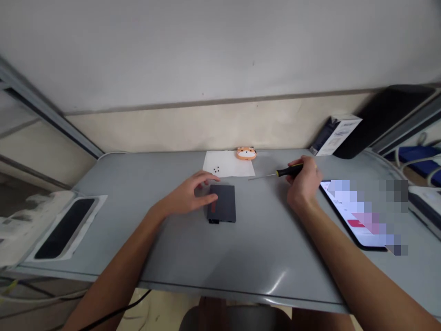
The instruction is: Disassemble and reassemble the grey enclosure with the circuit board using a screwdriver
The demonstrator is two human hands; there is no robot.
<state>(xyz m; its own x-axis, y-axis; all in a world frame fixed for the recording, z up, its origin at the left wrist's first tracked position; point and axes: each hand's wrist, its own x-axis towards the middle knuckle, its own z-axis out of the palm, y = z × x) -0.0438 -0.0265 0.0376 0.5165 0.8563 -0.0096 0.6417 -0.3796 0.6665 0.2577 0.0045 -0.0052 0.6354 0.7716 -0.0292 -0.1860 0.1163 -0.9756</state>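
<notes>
A small dark grey flat box (223, 203) lies near the middle of the grey table (193, 248), with connectors at its near edge. My left hand (193, 193) rests on its left edge, fingers spread over it. My right hand (303, 181) is to the right of the box and grips a screwdriver (275, 174) with a black and yellow handle, its thin shaft pointing left above the table. Behind the box a white paper sheet (229, 164) carries several tiny black screws (216, 169).
An orange animal-shaped item (246, 153) sits at the paper's far edge. A phone (358, 220) with a lit screen lies at the right. A white and blue carton (334, 134) and a black object (382, 119) stand at the back right. A black tray (65, 227) lies at left.
</notes>
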